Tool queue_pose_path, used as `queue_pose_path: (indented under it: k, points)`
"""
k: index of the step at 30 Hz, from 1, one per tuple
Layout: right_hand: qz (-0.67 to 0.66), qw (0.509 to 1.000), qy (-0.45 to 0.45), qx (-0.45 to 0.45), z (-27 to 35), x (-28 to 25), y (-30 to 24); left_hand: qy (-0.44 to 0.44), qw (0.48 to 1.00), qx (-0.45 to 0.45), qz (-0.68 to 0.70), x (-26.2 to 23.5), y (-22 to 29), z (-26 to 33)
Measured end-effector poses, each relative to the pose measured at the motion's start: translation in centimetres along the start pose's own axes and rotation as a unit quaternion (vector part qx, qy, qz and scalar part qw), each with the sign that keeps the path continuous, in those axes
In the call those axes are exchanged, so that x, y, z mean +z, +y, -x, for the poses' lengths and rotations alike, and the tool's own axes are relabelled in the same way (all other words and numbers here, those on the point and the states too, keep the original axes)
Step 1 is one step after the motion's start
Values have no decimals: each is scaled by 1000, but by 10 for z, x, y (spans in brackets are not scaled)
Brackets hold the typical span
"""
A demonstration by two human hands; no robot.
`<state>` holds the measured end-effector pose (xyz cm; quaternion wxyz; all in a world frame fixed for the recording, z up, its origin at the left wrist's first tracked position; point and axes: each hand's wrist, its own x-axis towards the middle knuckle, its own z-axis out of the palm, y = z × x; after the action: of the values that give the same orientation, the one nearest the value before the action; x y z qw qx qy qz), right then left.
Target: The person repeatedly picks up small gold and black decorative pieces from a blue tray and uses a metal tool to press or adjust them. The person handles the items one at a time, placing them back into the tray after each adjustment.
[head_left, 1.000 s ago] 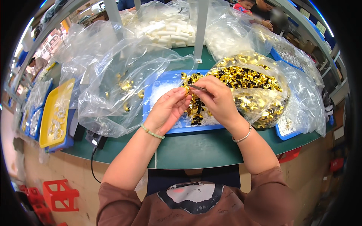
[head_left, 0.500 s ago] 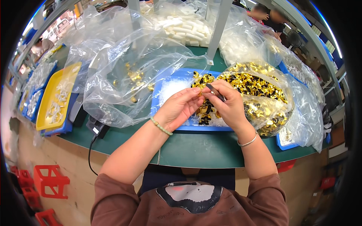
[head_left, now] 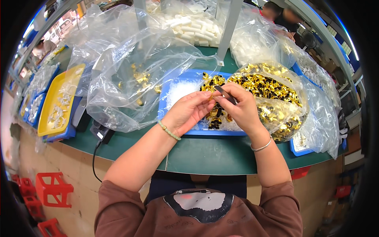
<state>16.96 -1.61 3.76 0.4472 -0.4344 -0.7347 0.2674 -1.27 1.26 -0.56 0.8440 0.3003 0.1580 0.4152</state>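
Note:
My left hand is closed in a pinch at thumb and fingertips, above the blue tray. A small gold part shows at those fingertips, mostly hidden. My right hand meets it there, thumb and index together. A slim black tool, shaped like tweezers, lies across its fingers. Below both hands the tray holds white granules and a heap of gold-and-black parts. To the right, a clear bag full of the same gold parts leans over the tray.
At left stands a yellow tray with small pale parts, stacked on blue. A crumpled clear bag with some gold parts lies beside the work tray. White cylinders are piled behind. A grey post rises at the far edge. Co-workers sit beyond.
My right hand has turned slightly and the black tool shows more of its length. My left hand keeps its pinch in nearly the same place.

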Motion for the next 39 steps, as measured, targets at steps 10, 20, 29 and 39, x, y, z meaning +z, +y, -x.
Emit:
queue_pose_path:
  k: [10,20,29,39]
  points:
    - [-34,996,-32,76,0,-5,-2,26,998,-2,-60,2,2,1]
    - [-51,996,-69,40,-2,-12,6,20,993,-33,-114,2,7,3]
    - [-48,991,-94,80,-1,-21,0,14,991,-55,-117,4,8,5]
    - [-39,995,-86,43,-1,-24,-5,17,983,-43,-176,13,12,9]
